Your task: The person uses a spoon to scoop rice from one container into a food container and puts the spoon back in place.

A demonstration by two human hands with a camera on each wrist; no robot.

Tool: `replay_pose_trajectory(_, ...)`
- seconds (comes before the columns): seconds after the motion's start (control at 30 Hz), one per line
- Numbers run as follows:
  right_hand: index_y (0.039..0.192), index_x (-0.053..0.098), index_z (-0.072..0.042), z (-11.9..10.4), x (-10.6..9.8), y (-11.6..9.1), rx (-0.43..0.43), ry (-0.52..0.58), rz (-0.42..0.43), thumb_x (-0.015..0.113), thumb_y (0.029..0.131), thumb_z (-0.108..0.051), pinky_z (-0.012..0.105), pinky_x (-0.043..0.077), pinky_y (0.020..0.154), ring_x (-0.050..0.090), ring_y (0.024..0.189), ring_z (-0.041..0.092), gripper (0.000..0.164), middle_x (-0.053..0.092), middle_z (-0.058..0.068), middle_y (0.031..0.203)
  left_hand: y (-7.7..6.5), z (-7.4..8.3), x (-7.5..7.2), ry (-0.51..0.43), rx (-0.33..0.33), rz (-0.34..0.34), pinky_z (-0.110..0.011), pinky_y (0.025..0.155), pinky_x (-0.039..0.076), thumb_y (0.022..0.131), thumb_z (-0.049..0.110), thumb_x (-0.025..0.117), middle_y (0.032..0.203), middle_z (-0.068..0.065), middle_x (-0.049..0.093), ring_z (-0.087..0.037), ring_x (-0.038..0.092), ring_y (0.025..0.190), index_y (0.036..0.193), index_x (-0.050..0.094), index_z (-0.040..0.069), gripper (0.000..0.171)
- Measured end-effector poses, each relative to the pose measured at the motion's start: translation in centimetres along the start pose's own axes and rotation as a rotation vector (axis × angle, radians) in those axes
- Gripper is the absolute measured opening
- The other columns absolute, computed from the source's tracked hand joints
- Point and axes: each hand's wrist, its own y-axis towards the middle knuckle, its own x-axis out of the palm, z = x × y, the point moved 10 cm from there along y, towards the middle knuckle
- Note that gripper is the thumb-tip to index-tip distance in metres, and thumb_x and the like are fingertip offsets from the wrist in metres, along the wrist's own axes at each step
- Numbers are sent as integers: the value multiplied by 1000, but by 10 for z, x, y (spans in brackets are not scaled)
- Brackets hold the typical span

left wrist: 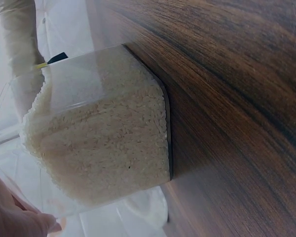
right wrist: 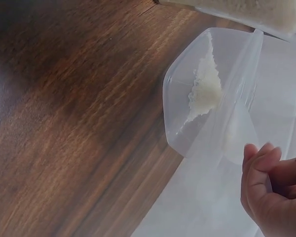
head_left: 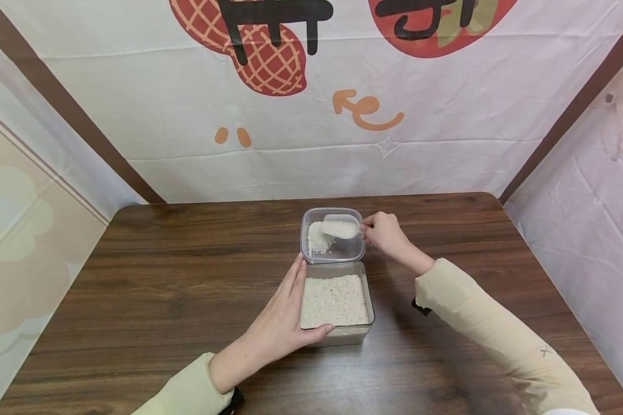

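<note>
Hovering over a tub (head_left: 349, 250), scoop (head_left: 346, 229) being pinched by right hand (head_left: 387, 233), left hand (head_left: 279, 320) touching rice container (head_left: 350, 335), straight-fingered

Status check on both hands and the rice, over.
Left hand against clear container. Right hand holding scoop over smaller tub. Rice in all three. Nothing visibly blocking the scoop.

Dark brown, wood-grained table with rounded far corners (head_left: 176, 288). Behind the table, white fabric backdrop (head_left: 436, 155) printed with red, lattice-patterned shapes (head_left: 272, 72); left of the table, beige flower-printed panel (head_left: 47, 155); right, creased whitish cloth (head_left: 576, 184).
</note>
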Motion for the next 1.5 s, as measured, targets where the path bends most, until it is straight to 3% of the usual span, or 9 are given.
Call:
replay_pose_trajectory(0.37, 68, 63, -2, -15, -4, -1, -120, -116, 47, 47, 80, 4, 20, 28, 46, 33, 48, 9, 21, 47, -1, 54, -1, 2, -2, 5, 18, 17, -41, 106, 27, 74, 56, 64, 149, -22, 10, -29, 18, 136, 141, 14, -10, 106)
replay_pose_trajectory(0.53, 80, 69, 1, -19, -5, 0, -140, -135, 47, 45, 80, 7, 21, 28, 48, 30, 49, 10, 25, 54, 6, 60, -1, 3, -3, 5, 23, 24, -41, 105, 28, 73, 55, 64, 149, -22, 10, -29, 19, 135, 141, 14, -10, 106)
replay_pose_trajectory(0.67, 99, 68, 6, -25, -8, -1, -163, -172, 66, 45, 79, 8, 21, 31, 49, 36, 52, 11, 31, 67, 17, 86, -1, 3, -3, 2, 25, 25, -41, 105, 28, 73, 55, 65, 149, -22, 10, -30, 20, 135, 141, 14, -10, 106)
replay_pose_trajectory(0.8, 101, 67, 6, -29, -10, -1, -175, -201, 77, 45, 77, 9, 21, 34, 49, 41, 55, 13, 33, 67, 19, 93, -1, 3, -3, 3, 26, 28, -41, 105, 28, 73, 55, 65, 149, -21, 10, -29, 20, 135, 140, 15, -10, 106)
replay_pose_trajectory(1.0, 92, 70, 3, -33, -14, -2, -194, -238, 93, 46, 76, 11, 22, 34, 49, 40, 57, 13, 30, 65, 14, 80, -1, 2, -2, 7, 25, 27, -40, 105, 28, 73, 56, 64, 149, -21, 10, -29, 21, 135, 140, 16, -11, 106)
replay_pose_trajectory(1.23, 77, 67, 0, -33, -16, -4, -209, -254, 100, 44, 75, 12, 22, 27, 47, 33, 53, 12, 26, 53, 6, 64, 0, 2, -2, 1, 17, 20, -40, 105, 28, 74, 56, 64, 149, -21, 10, -29, 20, 135, 141, 14, -10, 106)
replay_pose_trajectory(1.33, 62, 56, -3, -34, -16, -5, -223, -271, 98, 44, 72, 13, 22, 24, 46, 30, 52, 13, 23, 41, 3, 56, 0, 2, -2, 1, 17, 21, -40, 105, 27, 73, 55, 65, 149, -21, 10, -29, 19, 135, 141, 14, -10, 107)
replay_pose_trajectory(1.43, 56, 46, -6, -36, -20, -6, -244, -286, 110, 44, 71, 14, 23, 24, 46, 30, 52, 13, 25, 38, 2, 54, -1, 2, -2, 3, 20, 25, -40, 106, 27, 72, 54, 66, 149, -21, 10, -29, 19, 135, 140, 15, -11, 107)
replay_pose_trajectory(1.5, 58, 52, -4, -38, -24, -8, -255, -281, 121, 44, 71, 15, 24, 26, 47, 32, 53, 14, 24, 47, 5, 55, -1, 2, -2, 4, 22, 28, -40, 106, 27, 72, 54, 66, 149, -22, 10, -29, 18, 136, 140, 15, -11, 107)
